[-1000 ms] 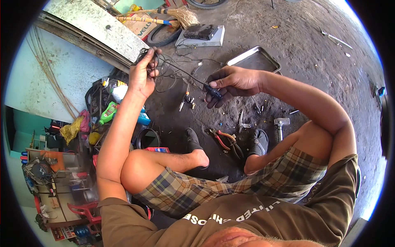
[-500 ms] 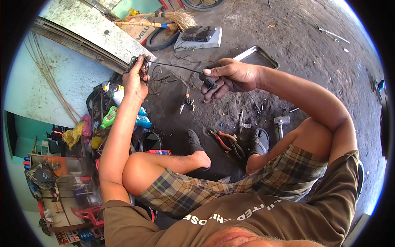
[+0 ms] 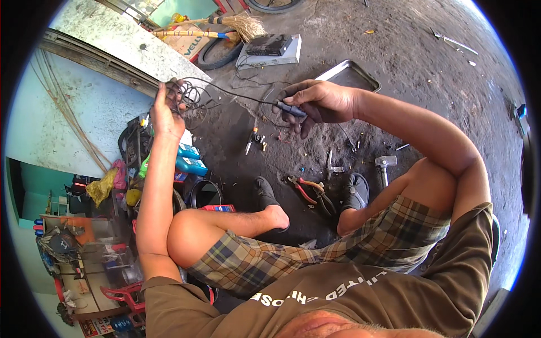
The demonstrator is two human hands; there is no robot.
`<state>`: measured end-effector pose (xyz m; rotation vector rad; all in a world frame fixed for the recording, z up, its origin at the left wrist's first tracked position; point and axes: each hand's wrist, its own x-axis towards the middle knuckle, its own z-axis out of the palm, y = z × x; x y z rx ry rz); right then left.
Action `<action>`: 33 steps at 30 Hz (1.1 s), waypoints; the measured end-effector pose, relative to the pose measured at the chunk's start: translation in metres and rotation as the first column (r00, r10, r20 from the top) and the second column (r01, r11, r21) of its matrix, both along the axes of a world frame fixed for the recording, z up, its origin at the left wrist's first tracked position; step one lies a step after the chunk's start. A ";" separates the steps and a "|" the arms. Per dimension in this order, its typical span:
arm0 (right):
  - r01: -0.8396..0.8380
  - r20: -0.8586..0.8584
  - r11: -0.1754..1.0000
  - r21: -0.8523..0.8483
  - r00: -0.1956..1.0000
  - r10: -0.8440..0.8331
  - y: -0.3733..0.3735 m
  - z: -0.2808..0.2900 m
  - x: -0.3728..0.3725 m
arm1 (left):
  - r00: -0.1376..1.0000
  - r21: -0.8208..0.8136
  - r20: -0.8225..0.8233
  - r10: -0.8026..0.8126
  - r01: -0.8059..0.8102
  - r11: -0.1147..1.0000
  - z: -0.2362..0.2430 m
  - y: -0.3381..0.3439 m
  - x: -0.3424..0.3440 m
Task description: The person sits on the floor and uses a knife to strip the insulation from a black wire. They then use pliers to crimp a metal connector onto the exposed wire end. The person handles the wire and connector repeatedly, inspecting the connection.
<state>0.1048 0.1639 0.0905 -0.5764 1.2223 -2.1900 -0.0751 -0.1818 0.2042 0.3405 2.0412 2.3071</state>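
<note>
Thin black cable [image 3: 253,101] stretched in mid-air above the dark, dirty floor [image 3: 236,155], running between the person's two hands. Its loose loops gathered at the left hand [image 3: 168,116], whose fingers were partly curled about the coil; how firmly they gripped it, I could not tell. The right hand [image 3: 326,102] pinched a short, dark cylindrical piece [image 3: 291,109] between thumb and fingers, and the cable met that piece at its left end.

Beyond the right hand lay a shallow metal tray [image 3: 336,70] with a pale rim. Farther off, a black flat box [image 3: 267,45] rested on a larger white box [image 3: 288,55]. Nearer the body, red-handled pliers [image 3: 303,194] lay between the dark shoes [image 3: 355,194], and a hammer with a grey metal head [image 3: 386,161] lay just right of the right shoe. Teal plastic bottles [image 3: 191,165] stood or lay right of the left forearm.
</note>
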 end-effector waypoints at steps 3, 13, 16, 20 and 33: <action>0.027 0.023 0.999 -0.042 0.999 -0.026 -0.002 0.001 -0.001 | 1.000 -0.047 0.006 -0.004 0.004 0.999 -0.002 -0.009 -0.001; 0.144 -0.018 0.989 0.016 0.989 -0.144 0.000 0.015 0.007 | 0.989 -0.541 -0.091 -0.113 0.046 0.840 -0.013 0.007 0.030; 0.176 -0.008 0.984 0.022 0.984 -0.176 -0.003 0.016 0.008 | 0.980 -0.593 -0.094 -0.175 0.086 0.801 -0.012 0.007 0.034; 0.191 0.005 0.982 -0.003 0.982 -0.191 -0.002 0.009 0.006 | 0.953 -0.637 -0.144 -0.268 0.118 0.762 -0.016 0.015 0.042; 0.235 0.012 0.972 -0.023 0.972 -0.234 -0.018 0.010 0.006 | 0.847 -0.478 0.004 -0.531 0.468 0.743 -0.023 0.076 0.112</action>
